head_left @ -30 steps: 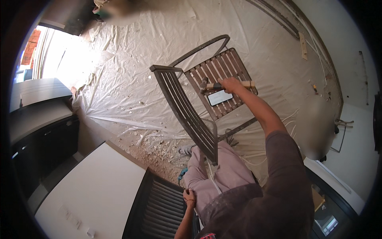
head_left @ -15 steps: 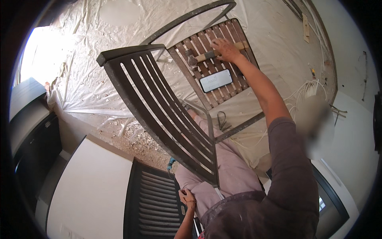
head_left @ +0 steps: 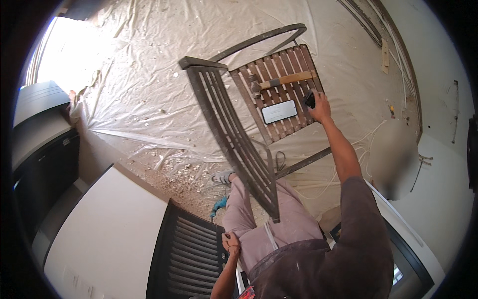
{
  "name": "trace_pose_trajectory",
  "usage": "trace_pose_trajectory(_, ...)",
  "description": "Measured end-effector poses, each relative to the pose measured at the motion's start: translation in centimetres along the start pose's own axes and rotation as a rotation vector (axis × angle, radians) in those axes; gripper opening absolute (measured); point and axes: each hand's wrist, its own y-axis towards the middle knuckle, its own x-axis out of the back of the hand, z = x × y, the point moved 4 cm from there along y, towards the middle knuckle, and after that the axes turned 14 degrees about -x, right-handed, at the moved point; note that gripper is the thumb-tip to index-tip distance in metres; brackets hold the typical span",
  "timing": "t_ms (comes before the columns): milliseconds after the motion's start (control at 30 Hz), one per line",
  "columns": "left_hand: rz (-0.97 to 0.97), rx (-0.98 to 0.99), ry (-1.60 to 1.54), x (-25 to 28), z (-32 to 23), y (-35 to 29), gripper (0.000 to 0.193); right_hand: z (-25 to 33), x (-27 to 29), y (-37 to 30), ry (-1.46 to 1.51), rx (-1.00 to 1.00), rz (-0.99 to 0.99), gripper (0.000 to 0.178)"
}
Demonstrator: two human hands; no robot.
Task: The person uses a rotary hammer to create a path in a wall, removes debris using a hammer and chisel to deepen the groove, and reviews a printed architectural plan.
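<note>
Right hand (head_left: 321, 108) has its fingers wrapped round some small black thing (head_left: 309, 99), phone (head_left: 279, 112) just left of them, hammer (head_left: 289, 79) beyond (left hand (head_left: 231, 242) curled, can't tell if holding anything).

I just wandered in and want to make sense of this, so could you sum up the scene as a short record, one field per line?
Right hand: holding a small black object at the seat's edge
Left hand: by the thigh; whether it holds anything is unclear
Chair: dark, with a slatted seat and back
On the seat: hammer lying flat, no hand on it; phone beside it, screen lit
Floor: plastic sheet, with rubble near the foot
</note>
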Motion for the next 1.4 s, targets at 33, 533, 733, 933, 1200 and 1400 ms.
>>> trace_pose_trajectory(33, 0.005, -0.005, -0.032, -0.3, 0.7, -0.4, 0.027, 0.8, 2.4, -0.8, 0.147, -0.023, -0.093, 0.088)
trace_pose_trajectory(533, -0.082, -0.176, -0.887, 4.7, 6.7, -4.7, 0.029, 31.5, 29.5, -34.1, 1.144, 0.669, 0.04, 0.068)
trace_pose_trajectory(733, -0.576, 0.05, -1.318, 7.1, 13.4, -9.2, 0.023, 47.3, 25.9, -57.7, 1.14, 1.26, 0.605, 0.08)
trace_pose_trajectory(933, -0.735, 0.603, -1.168, -6.3, 22.9, -20.5, 0.021, 56.6, 31.9, -85.7, 1.028, 1.806, 0.683, 0.076)
trace_pose_trajectory(1200, -0.724, 1.142, -1.915, -19.6, 13.0, -29.0, 0.022, 63.8, 30.4, -99.7, 0.973, 1.815, 0.588, 0.084)
trace_pose_trajectory(1400, -0.787, 1.068, -1.994, -16.3, 10.3, -25.5, 0.022, 64.4, 30.0, -100.7, 1.007, 1.841, 0.644, 0.084)
